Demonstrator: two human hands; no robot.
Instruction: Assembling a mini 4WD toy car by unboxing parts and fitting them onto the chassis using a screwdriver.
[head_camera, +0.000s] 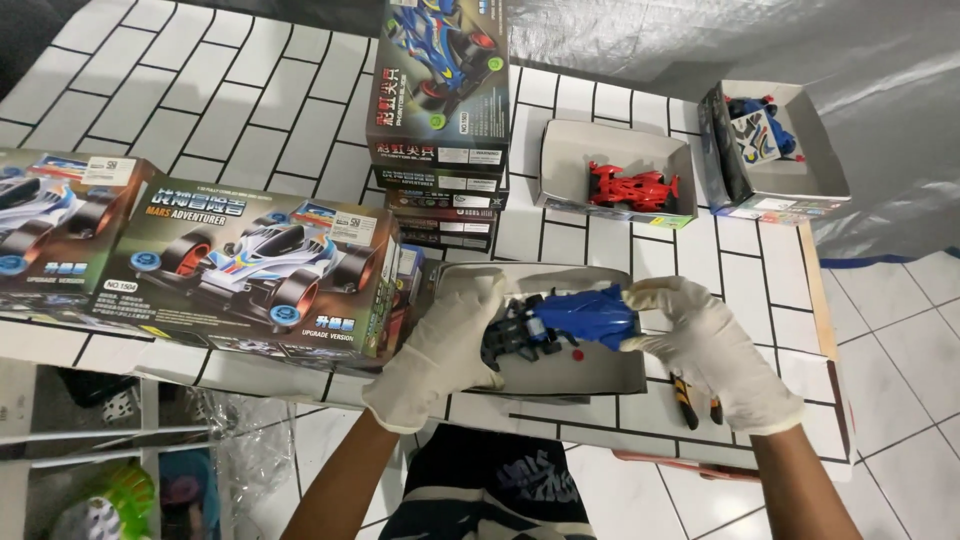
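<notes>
We have a single view, from a camera worn on the head, looking steeply down and forward over the surface (250, 110). It sits close: both hands, left (440, 345) and right (715, 350), fill the lower middle. The far edge reaches the top; tiled floor (900, 330) shows at right.

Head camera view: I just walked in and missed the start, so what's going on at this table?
A person in white gloves holds a blue toy race car over an open grey box tray. The left hand grips its dark chassis end, the right hand its blue front. A small red part lies in the tray. A red car sits in another open box behind, pliers lie by the right hand, and printed kit boxes stand on the left.
</notes>
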